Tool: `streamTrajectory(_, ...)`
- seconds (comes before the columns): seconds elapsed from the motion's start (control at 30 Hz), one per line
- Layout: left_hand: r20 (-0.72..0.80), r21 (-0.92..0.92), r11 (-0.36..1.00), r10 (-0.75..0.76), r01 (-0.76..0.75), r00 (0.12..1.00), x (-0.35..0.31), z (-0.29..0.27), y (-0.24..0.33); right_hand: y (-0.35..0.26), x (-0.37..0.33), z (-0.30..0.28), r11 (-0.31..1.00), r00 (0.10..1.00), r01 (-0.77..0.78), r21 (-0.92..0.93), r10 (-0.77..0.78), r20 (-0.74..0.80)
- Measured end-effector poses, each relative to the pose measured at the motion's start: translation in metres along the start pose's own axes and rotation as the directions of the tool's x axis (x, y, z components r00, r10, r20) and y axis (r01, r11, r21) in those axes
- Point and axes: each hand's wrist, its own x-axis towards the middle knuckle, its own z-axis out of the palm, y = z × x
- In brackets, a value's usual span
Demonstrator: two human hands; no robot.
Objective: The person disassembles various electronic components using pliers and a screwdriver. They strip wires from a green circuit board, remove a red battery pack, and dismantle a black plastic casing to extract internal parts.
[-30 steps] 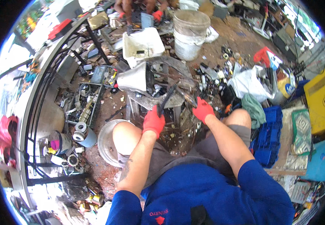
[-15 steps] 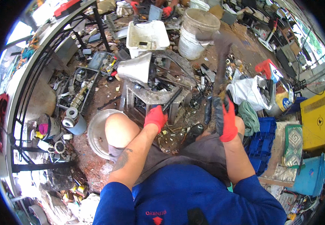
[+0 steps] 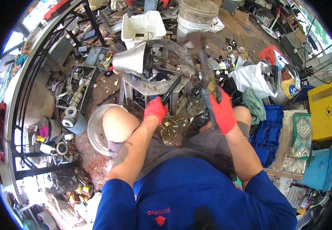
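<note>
My right hand [image 3: 221, 109], in a red glove, is closed round the handle of a long hammer [image 3: 208, 73]. Its head is raised at the far end and smeared by motion. In my left hand [image 3: 156, 110], also red-gloved, is a dark, flat metal bar like a chisel [image 3: 172, 90], slanting away to the right. The bar's far end reaches the near edge of a low, worn metal stand [image 3: 135, 86]. On that stand's left side lies a silvery, flared metal housing [image 3: 130, 60], tilted, with dark parts beside it.
A clear tub [image 3: 95, 132] stands beside my left knee. Beyond the stand are a white basin [image 3: 143, 28] and a stained bucket [image 3: 197, 17]. A crate of parts [image 3: 76, 88] lies left; a white sack [image 3: 252, 80] and blue crate [image 3: 266, 134] are right. Another person's gloved hands [image 3: 164, 3] work at the far edge.
My right hand and the hammer have swung left, toward the stand. My left hand keeps its grip on the bar. The whole view has shifted slightly.
</note>
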Motion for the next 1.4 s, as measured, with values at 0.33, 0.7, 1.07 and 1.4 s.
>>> streamTrajectory(0.33, -0.019, -0.023, 0.999, -0.032, 0.031, 0.999, 0.010, 0.002, 0.001, 0.043, -0.024, 0.030, 0.955, 0.996, -0.090, -0.281, 0.094, -0.001)
streamTrajectory(0.7, -0.027, -0.021, 0.998, -0.063, 0.062, 0.998, 0.003, -0.015, -0.007, 0.020, -0.003, 0.009, 1.000, 1.000, -0.024, -0.002, 0.024, -0.011)
streamTrajectory(1.07, 0.021, 0.025, 1.000, -0.012, 0.011, 1.000, 0.004, -0.009, 0.010, 0.074, -0.018, 0.045, 0.983, 0.998, -0.064, -0.170, 0.067, 0.011)
streamTrajectory(1.4, 0.005, -0.018, 0.999, -0.045, 0.045, 0.999, 0.001, -0.004, 0.002, 0.021, 0.012, 0.016, 0.994, 0.981, 0.101, -0.036, -0.106, -0.160)
